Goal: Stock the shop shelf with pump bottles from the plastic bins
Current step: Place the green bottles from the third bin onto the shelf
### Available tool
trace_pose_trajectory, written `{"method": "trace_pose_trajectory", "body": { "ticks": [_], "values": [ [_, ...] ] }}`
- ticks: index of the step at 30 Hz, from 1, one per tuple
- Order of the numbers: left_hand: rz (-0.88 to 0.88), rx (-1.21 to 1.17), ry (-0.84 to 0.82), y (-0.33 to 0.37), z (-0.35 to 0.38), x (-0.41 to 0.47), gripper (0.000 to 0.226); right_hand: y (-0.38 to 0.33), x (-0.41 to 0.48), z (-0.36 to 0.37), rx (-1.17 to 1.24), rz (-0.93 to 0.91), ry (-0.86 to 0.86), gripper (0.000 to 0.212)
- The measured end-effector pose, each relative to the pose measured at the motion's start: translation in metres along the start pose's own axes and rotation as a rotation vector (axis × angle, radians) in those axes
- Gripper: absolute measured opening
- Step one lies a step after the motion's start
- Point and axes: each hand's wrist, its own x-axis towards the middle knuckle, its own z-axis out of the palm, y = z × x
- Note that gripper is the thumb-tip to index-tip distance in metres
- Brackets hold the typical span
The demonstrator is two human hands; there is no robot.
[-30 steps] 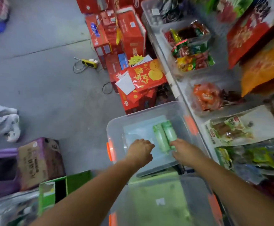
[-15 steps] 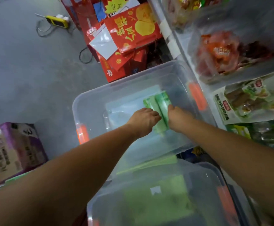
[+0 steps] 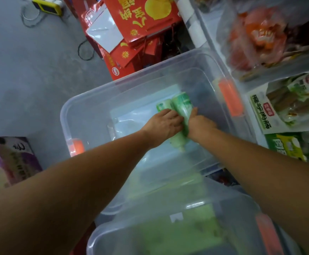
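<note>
Two pale green pump bottles lie side by side in an open clear plastic bin [image 3: 87, 107] with orange latches. My left hand [image 3: 163, 123] is closed over the left bottle [image 3: 163, 105]. Around the right bottle [image 3: 182, 103] curls my right hand [image 3: 198, 124], fingers wrapped on its far side. The bottles' lower ends show below my hands; any pump tops are hidden. A second clear bin [image 3: 113, 234], nearer me, holds blurred green contents. The shop shelf [image 3: 201, 32] runs along the right.
Bagged snacks [image 3: 260, 35] and labelled packets [image 3: 286, 105] fill the shelf at right. Red gift boxes [image 3: 137, 21] stand behind the bin. A purple carton [image 3: 8, 159] sits at left, and a yellow power strip [image 3: 47, 5] with cable lies on the grey floor.
The view has dropped closer to the bin. Both hands went from reaching over the bottles to closing around them, and the right bottle now tilts up slightly.
</note>
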Motion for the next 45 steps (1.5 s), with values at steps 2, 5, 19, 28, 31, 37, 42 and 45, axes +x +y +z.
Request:
{"method": "trace_pose_trajectory", "body": {
  "ticks": [2,5,19,28,31,37,42,45],
  "values": [
    [-0.01,0.064,-0.014,0.0,-0.001,-0.001,0.017,0.0,0.003,0.006,0.043,0.001,-0.048,0.091],
    [-0.041,0.025,-0.049,0.0,0.001,-0.005,0.028,0.001,0.006,0.012,0.115,0.014,-0.053,0.095],
    [-0.657,-0.447,-0.386,-0.006,-0.041,-0.054,0.066,0.012,-0.038,-0.029,0.266,-0.02,0.098,0.059],
    [-1.17,-1.111,0.144,0.024,-0.154,-0.095,0.063,0.026,-0.147,-0.105,0.458,-0.133,0.232,0.051],
    [-1.17,-1.185,0.231,0.039,-0.203,-0.097,0.062,0.038,-0.194,-0.134,0.489,-0.18,0.305,0.066],
    [-1.081,-1.206,0.339,0.068,-0.316,-0.087,0.047,0.069,-0.289,-0.204,0.623,-0.301,0.447,0.081],
    [-1.062,-1.373,0.475,0.093,-0.4,-0.083,0.046,0.102,-0.361,-0.251,0.712,-0.338,0.535,0.075],
    [-0.989,-1.414,0.543,0.105,-0.447,-0.083,0.056,0.122,-0.399,-0.271,0.795,-0.357,0.549,0.07]
  ]
}}
